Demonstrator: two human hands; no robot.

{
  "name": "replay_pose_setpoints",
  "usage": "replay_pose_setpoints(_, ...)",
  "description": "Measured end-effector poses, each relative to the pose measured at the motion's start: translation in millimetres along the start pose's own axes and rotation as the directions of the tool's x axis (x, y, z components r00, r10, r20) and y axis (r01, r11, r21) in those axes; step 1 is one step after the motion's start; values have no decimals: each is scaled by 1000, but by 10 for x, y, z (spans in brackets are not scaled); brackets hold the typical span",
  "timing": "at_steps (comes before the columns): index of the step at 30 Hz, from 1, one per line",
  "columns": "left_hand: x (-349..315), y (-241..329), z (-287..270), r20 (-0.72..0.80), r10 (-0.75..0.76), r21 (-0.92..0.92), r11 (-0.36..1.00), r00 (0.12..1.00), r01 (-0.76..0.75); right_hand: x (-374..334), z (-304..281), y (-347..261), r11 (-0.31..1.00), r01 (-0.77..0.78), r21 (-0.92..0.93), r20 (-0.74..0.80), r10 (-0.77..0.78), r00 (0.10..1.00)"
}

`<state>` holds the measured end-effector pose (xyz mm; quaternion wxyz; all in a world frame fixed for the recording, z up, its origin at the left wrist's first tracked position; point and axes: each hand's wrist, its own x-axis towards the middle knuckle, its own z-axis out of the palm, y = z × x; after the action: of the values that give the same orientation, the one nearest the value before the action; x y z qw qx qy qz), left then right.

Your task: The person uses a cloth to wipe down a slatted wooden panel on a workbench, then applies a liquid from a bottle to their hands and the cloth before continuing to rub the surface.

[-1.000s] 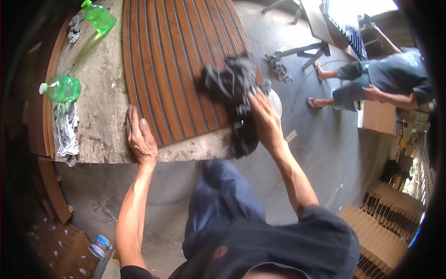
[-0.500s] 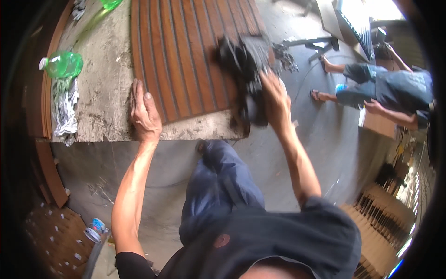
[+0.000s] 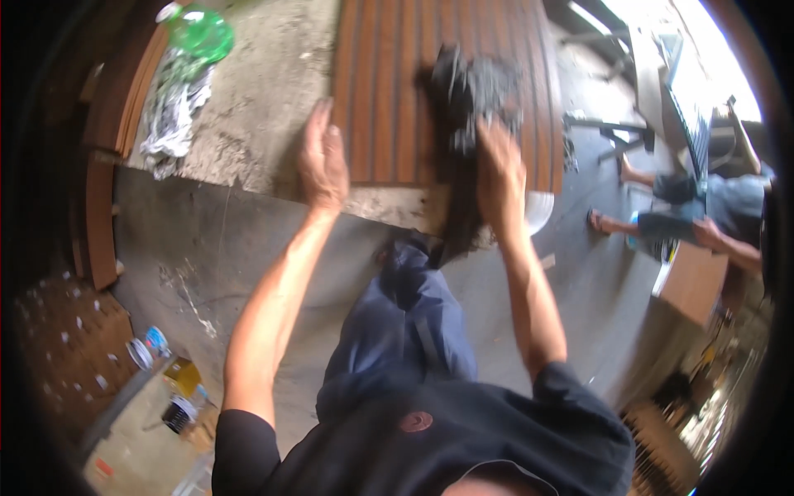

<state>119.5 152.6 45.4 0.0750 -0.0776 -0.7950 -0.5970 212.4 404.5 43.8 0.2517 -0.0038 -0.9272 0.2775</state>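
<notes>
Head view: see the panel (image 3: 376, 107) lying dark-lined face up on the bench (image 3: 265, 91), with a bare strip of bench showing along the near end. Find the bunched dark rag (image 3: 475, 87) on the right part of the panel, a loose tail drooping past the bench's near edge.

To wipe well, probably best to stroke along the dark lines — pressing evenly, with the tail tucked under the palm to avoid dragging or snagging on the near corner. Likely worth overlapping the strokes and turning to a fresh fold once dirty, to avoid smears.

As for pose: right hand (image 3: 500, 169) laid over the rag, forearm reaching up from the lower right, fingers pointing away and blurred — cannot tell whether pinching cloth or only pressing on it. Left hand (image 3: 324, 161) set along the panel's left edge, fingers straight and close together, thumb alongside, wrapped around nothing; cannot tell how firmly braced. Good place, by the look of it, to steady against sideways push, well apart from the green bottle (image 3: 201, 35).
</notes>
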Motion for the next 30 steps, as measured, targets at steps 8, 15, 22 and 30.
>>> replay_pose_setpoints(8,22,67,202,-65,-10,-294,956,998,-10,1290,797,-248,991,132,37,-30,-131,991)
replay_pose_setpoints(15,-14,-163,19,-210,-112,-345,938,971,33,-92,624,-1084,959,158,234,175,-201,964)
replay_pose_setpoints(22,56,17,183,-178,-21,-308,951,984,-36,1581,1324,-429,954,293,70,-38,-291,956)
replay_pose_setpoints(30,-99,-60,-28,-169,-135,-246,965,976,91,306,789,-830,950,185,250,261,-250,932)
